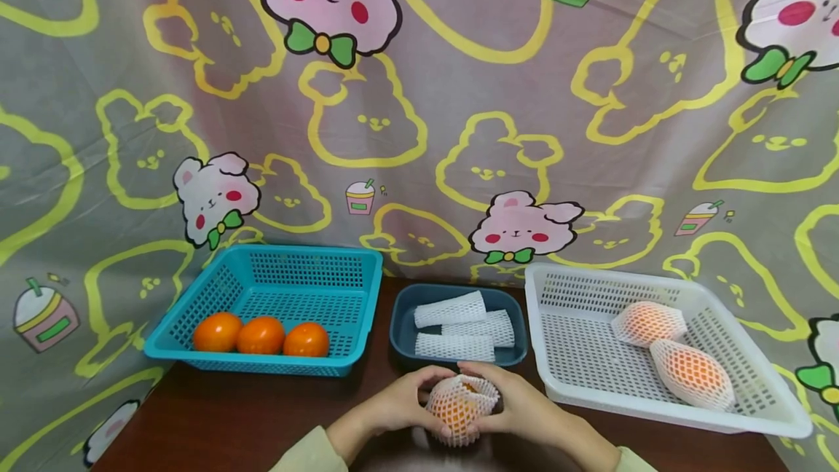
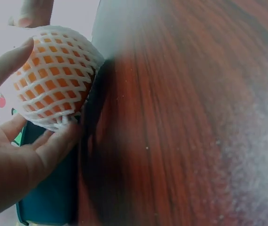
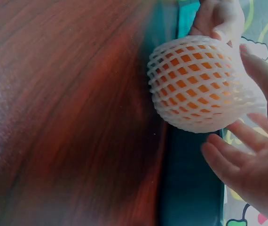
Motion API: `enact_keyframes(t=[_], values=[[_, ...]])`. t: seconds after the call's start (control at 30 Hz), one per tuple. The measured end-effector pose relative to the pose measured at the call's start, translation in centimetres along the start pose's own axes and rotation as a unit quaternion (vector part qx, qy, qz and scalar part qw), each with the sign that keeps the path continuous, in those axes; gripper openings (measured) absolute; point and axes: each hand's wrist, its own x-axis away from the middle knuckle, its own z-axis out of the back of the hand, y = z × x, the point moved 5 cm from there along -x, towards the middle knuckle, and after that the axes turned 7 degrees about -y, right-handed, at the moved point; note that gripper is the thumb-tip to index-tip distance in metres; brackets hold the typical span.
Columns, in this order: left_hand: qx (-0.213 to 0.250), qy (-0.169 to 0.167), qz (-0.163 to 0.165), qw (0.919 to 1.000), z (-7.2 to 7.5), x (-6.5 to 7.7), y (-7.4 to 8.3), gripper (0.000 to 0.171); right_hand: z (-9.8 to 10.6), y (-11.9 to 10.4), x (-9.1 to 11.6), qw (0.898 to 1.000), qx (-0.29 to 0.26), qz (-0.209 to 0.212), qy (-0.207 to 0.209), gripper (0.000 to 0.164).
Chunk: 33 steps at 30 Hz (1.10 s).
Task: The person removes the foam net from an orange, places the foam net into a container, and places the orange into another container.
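Note:
Both hands hold an orange [image 3: 185,80] in a white foam net sleeve [image 2: 54,70], just above the table at the front middle. My left hand [image 1: 400,403] curls round its left side, thumb and fingers on the net in the left wrist view. Around the right side, my right hand [image 1: 518,406] bends its fingers and thumb, close to the net's loose end in the right wrist view. At the top the net gapes a little, and some orange skin shows. Behind the hands, a dark blue tray [image 1: 401,344] holds several flat white foam nets [image 1: 452,309].
At the left stands a teal basket [image 1: 301,301] with three bare oranges [image 1: 262,335] along its near side. A white basket [image 1: 577,355] at the right holds two netted oranges [image 1: 695,374]. The dark wooden table [image 1: 216,414] meets a patterned cloth [image 1: 419,188] behind.

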Motion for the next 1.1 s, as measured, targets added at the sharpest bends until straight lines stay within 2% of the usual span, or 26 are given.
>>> enact_keyframes(t=[0.13, 0.27, 0.4, 0.57, 0.67, 0.87, 0.97, 1.1], values=[[-0.046, 0.013, -0.004, 0.9989, 0.1, 0.1, 0.3, 0.072, -0.6, 0.4, 0.1, 0.998, -0.051, 0.003, -0.035, 0.081], [-0.083, 0.033, -0.02, 0.9958, 0.1, 0.1, 0.6, 0.066, -0.7, 0.8, -0.2, 0.997, -0.079, 0.011, -0.014, 0.063], [-0.106, 0.056, -0.033, 0.9922, 0.2, 0.3, 0.9, 0.055, -0.6, 0.7, -0.4, 0.997, -0.061, 0.046, 0.026, 0.044], [-0.084, 0.072, -0.04, 0.9931, 0.2, 0.6, 1.2, 0.043, -0.3, 0.5, -0.1, 0.996, -0.005, 0.063, 0.062, 0.035], [-0.079, 0.082, -0.046, 0.9924, 0.1, 0.6, 1.3, 0.039, -0.1, 0.4, -0.1, 0.996, 0.002, 0.064, 0.067, 0.031], [-0.116, 0.095, -0.051, 0.9874, 0.3, 0.6, 1.2, 0.032, -0.2, 0.1, -0.1, 0.995, 0.014, 0.07, 0.069, 0.024], [-0.119, 0.095, -0.057, 0.9867, 0.2, 0.6, 1.2, 0.029, -0.1, -0.2, 0.0, 0.994, 0.024, 0.072, 0.075, 0.022], [-0.123, 0.108, -0.07, 0.984, 0.2, 0.8, 1.2, 0.029, -0.3, 0.0, 0.0, 0.995, 0.014, 0.07, 0.071, 0.026]])
